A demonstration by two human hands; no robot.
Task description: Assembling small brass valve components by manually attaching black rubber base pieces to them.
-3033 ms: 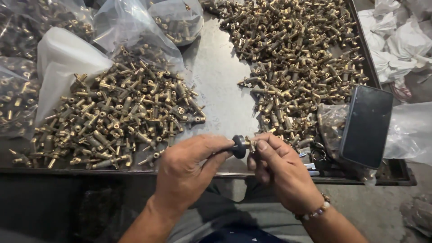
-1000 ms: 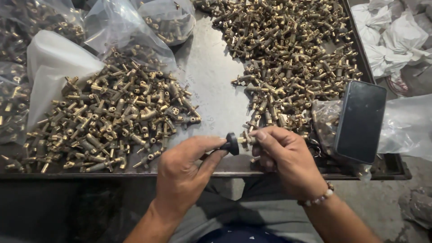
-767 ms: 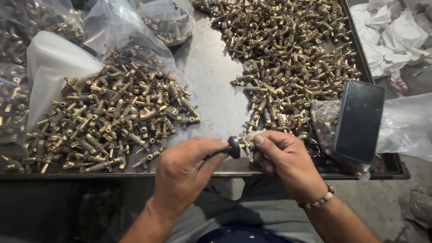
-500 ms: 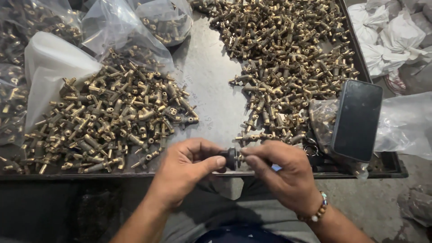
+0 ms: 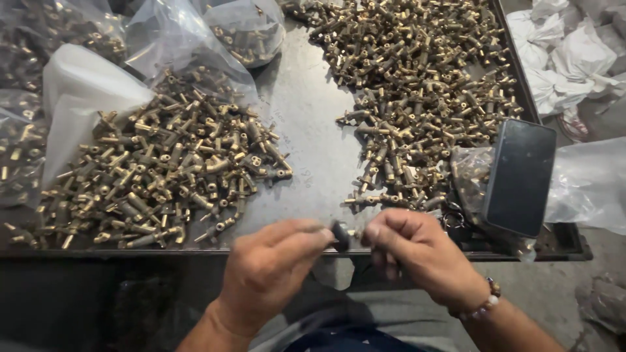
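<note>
— 2 heaps of brass fittings lie on the desk (image 5: 313,130), well apart, with a bare strip of dark metal between them. Which one counts as finished?

— Hard to say from this view. The left heap (image 5: 163,176) spills out of an open clear bag (image 5: 182,45), and the right heap (image 5: 417,98) is spread wider and looser toward the far edge. My guess is that pieces go from 1 heap to the other, but nothing shows which way.

— And the hands?

— Both are at the near edge of the desk, close together. The left hand (image 5: 270,270) pinches a small black knob-like part (image 5: 340,234) at its fingertips. The right hand (image 5: 417,251) is closed around a single brass fitting (image 5: 356,233), only its tip showing, and that tip meets the black part. The picture is blurred there, so I cannot tell whether the 2 are already joined.

— So how far along?

— I would judge well short of the end. Hundreds of fittings lie loose in both heaps, more sit in sealed bags (image 5: 26,130) at the left and back, and just 1 piece is in hand.

— Anything else nearby?

— A dark phone (image 5: 518,176) leans on a plastic bag at the right rim, and white sacks (image 5: 561,52) lie beyond the desk.
</note>
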